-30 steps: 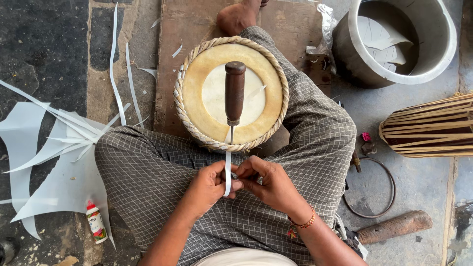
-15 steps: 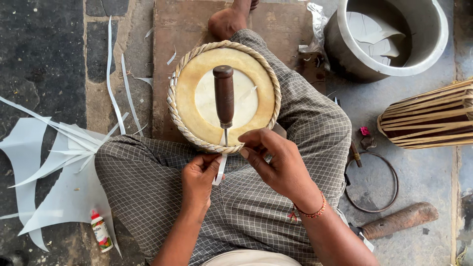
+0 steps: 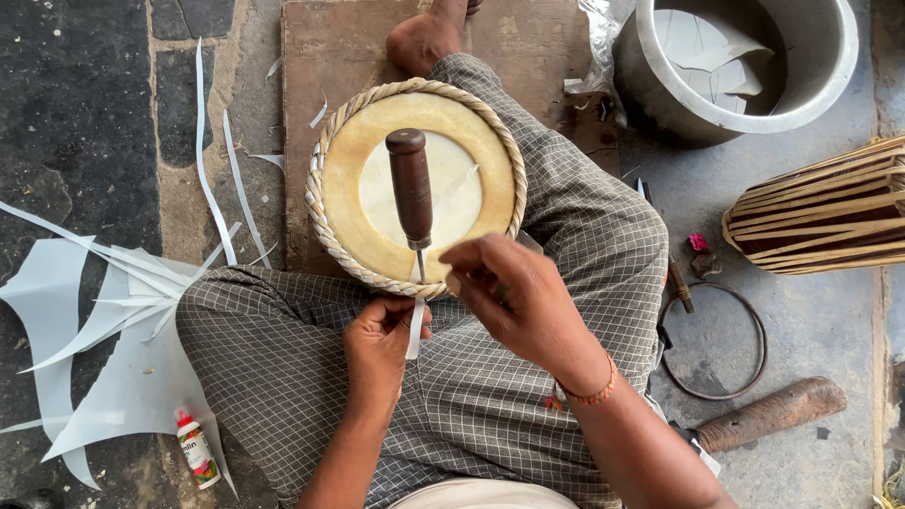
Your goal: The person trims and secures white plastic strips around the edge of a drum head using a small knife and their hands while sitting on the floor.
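Left hand (image 3: 377,344) pinching white strip (image 3: 415,328) at drum head's (image 3: 415,184) near rim; right hand (image 3: 514,297) half-curled, empty, beside wooden-handled awl (image 3: 411,193); glue bottle (image 3: 197,450) on floor.

The person wears a wraparound cloth (image 3: 283,368) of grey-brown with a fine pale check, covering both legs down to the shins. A thin orange thread bracelet (image 3: 586,394) circles the right wrist (a small reddish tassel hangs from it). Both forearms are bare, with no sleeves showing. The one foot (image 3: 424,38) in view is bare too. At the bottom edge a strip of pale cloth (image 3: 471,495) shows.
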